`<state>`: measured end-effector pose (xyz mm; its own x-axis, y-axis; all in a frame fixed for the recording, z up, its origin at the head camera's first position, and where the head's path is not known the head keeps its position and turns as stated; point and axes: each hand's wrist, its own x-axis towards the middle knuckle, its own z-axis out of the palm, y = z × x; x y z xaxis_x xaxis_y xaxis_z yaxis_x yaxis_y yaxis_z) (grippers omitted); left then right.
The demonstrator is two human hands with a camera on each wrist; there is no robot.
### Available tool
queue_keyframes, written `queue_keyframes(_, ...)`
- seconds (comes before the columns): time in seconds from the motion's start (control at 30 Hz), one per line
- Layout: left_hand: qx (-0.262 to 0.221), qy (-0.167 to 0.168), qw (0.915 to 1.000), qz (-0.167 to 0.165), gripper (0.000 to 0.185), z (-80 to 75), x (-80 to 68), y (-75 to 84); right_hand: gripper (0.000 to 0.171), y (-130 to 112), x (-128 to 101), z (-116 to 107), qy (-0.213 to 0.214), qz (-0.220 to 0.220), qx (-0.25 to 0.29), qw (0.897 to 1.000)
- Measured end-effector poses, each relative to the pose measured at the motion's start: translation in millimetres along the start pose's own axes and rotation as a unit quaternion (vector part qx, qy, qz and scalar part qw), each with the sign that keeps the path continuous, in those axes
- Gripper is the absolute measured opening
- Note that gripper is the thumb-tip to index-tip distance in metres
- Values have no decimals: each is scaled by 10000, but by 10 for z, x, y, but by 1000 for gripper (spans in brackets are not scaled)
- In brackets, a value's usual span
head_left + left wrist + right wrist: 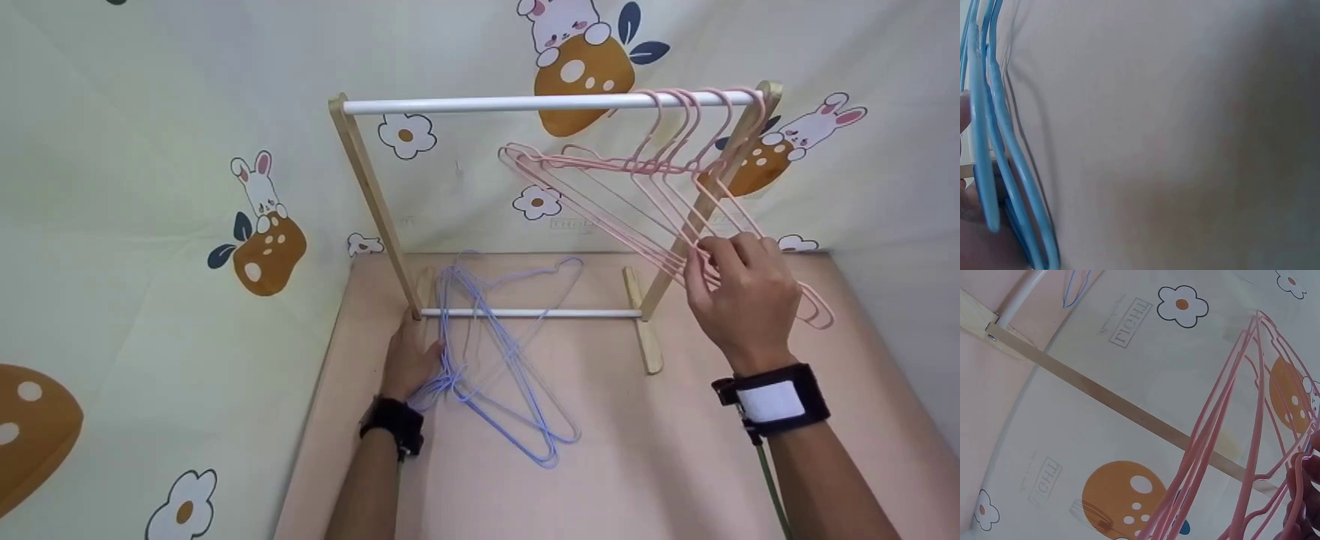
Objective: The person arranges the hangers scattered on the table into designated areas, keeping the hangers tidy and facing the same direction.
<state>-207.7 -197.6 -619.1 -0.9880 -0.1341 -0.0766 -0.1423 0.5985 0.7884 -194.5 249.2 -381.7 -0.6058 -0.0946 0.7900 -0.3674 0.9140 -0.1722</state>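
A small clothes rack [495, 104] with wooden posts and white bars stands ahead. Several pink hangers [652, 169] hang by their hooks at the right end of its top bar. My right hand [750, 296] pinches these hangers at their lower corner; in the right wrist view, its fingers [1303, 486] curl at the pink wires. Low on the left, my left hand [412, 356] holds the rack's foot, fingers partly hidden. Blue hangers [517, 352] lie in a loose bunch beside it, across the lower bar. Close blue wires [1002, 124] cross the left wrist view.
The rack's right foot [643, 337] rests on the pink tabletop [585, 465]. Pale cloth walls [150, 150] printed with rabbits and flowers stand behind and at both sides.
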Motion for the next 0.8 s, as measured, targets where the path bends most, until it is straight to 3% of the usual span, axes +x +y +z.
queue_keyframes(0.33, 43, -36, 10000, -32, 99, -8, -1, 27, 27, -138, -37, -65, 329, -143, 49, 9993)
queue_keyframes(0.53, -23, -12, 10000, 6, 99, -18, -11, 27, 20, -329, -135, -42, 661, -718, 485, 9940)
queue_keyframes(0.67, -68, 61, 9998, 177, 98, -5, -1, -15, 16, -424, -296, 59, 312, -1119, 756, 9903)
queue_keyframes(0.8, -63, 108, 9994, 325, 98, 5, 6, -39, 16, -432, -516, 230, -165, -1197, 861, 9889)
